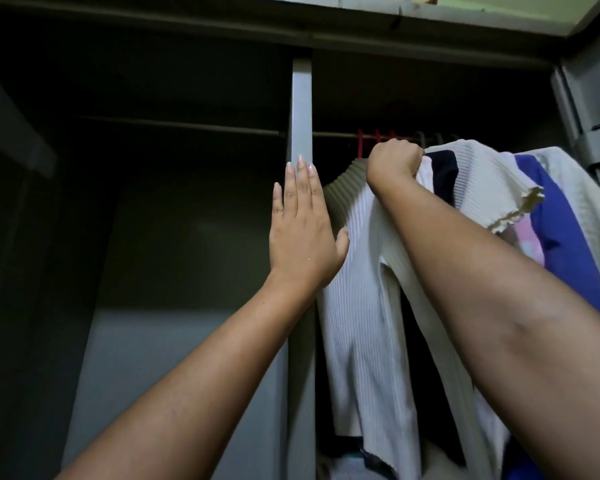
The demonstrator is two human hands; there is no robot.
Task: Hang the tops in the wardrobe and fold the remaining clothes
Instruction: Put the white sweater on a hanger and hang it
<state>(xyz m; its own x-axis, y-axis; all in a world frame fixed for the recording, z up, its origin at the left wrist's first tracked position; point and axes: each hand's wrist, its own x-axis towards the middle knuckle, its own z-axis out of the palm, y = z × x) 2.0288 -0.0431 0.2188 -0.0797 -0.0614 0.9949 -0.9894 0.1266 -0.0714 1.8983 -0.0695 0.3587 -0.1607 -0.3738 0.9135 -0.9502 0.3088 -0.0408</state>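
Note:
A white ribbed long-sleeved top [361,306] hangs in the right half of the grey wardrobe, under the rail [340,135]. My right hand [394,161] is raised to the rail and closed at the top of that garment; whatever hanger it grips is hidden by the fist. My left hand [302,230] is flat, fingers straight, resting against the wardrobe's grey centre post [301,105] and touching the top's left shoulder. Behind my right arm hang a cream short-sleeved ribbed top [492,181], a dark garment [444,171] and a blue and white one [561,230].
Red and dark hanger hooks [378,135] sit on the rail left of and behind my right fist. The left compartment [174,202] is dark, with its own rail. The open door's hinge [593,147] is at the right. Folded clothes [357,462] lie at the bottom.

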